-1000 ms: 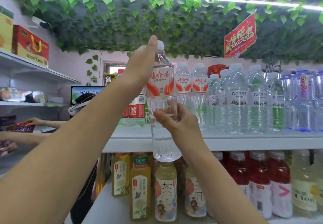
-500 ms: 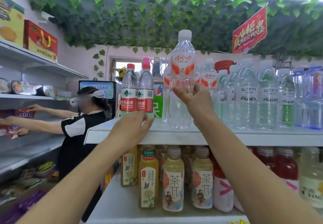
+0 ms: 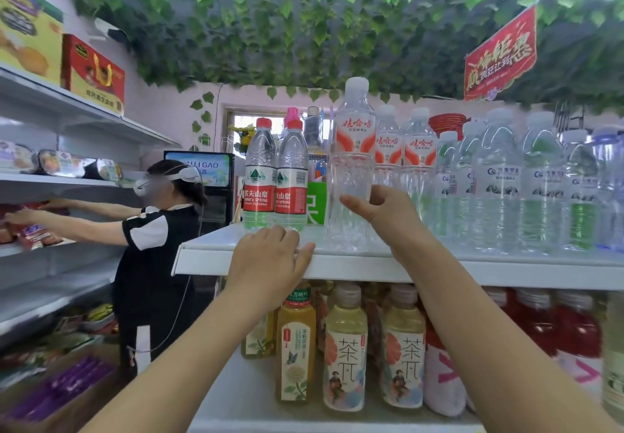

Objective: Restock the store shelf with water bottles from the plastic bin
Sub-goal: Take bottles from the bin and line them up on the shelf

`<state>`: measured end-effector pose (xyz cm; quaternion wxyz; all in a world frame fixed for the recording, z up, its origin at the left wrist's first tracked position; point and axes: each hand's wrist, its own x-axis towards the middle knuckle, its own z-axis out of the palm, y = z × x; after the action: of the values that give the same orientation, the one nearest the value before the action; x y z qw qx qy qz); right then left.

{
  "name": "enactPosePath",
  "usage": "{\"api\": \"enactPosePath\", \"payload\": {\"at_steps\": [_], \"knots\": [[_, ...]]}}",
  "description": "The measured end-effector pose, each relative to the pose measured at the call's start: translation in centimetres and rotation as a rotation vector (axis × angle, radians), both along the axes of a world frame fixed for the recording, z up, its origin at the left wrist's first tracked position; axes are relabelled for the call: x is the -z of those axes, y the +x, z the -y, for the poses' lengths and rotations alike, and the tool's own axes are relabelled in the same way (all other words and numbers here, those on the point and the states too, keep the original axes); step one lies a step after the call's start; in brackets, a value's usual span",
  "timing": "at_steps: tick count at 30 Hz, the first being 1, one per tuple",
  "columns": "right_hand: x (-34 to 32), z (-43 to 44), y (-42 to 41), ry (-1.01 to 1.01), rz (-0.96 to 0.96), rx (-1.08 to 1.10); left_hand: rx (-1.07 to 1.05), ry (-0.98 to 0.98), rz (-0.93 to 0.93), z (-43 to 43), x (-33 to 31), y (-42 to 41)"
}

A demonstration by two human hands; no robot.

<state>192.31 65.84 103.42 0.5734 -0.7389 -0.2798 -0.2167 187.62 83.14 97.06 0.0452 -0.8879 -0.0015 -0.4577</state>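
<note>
Head view puts the right hand [image 3: 381, 211] low against the clear plastic water bottle with the white cap and orange-and-white label [image 3: 354, 162]. Its fingers [image 3: 385, 193] curl round the right side of the ribbed lower body and the thumb crosses the front, a light pinch rather than a full wrap. The left hand [image 3: 270, 258] holds nothing; its fingers [image 3: 280, 235] lie close together, resting on the front lip of the white metal top shelf [image 3: 489, 272], just in front of two red-capped, red-labelled water bottles [image 3: 275, 183].

The pinched bottle stands upright on that shelf near the front edge, ahead of two matching orange-labelled bottles [image 3: 403, 149] and left of a row of blue-labelled clear bottles [image 3: 499, 179]. The plastic bin is not in view.

The likeliest trouble is a topple. The bottle is tall on a narrow base and sits close to the lip, so a release that drags the thumb forward could tip it off the shelf. A firm push backward carries the opposite risk: it could strike the matching bottles behind and knock them into their neighbours. The low grip gives little control over the top. The left hand, if it slides back, could nudge the red-capped pair.
</note>
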Motion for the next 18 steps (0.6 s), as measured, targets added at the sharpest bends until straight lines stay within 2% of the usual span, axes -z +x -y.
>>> {"api": "enactPosePath", "payload": {"at_steps": [5,10,18], "knots": [[1.6,-0.1,0.3,0.011,-0.009,0.055,0.007,-0.009,0.015,0.1,0.0,0.1],[1.3,-1.0,0.8,-0.077,0.062,0.147,0.021,-0.001,0.080,0.0,0.2,0.2],[1.7,-1.3,1.1,-0.143,0.091,0.216,-0.003,0.005,0.073,0.1,0.2,0.1]]}}
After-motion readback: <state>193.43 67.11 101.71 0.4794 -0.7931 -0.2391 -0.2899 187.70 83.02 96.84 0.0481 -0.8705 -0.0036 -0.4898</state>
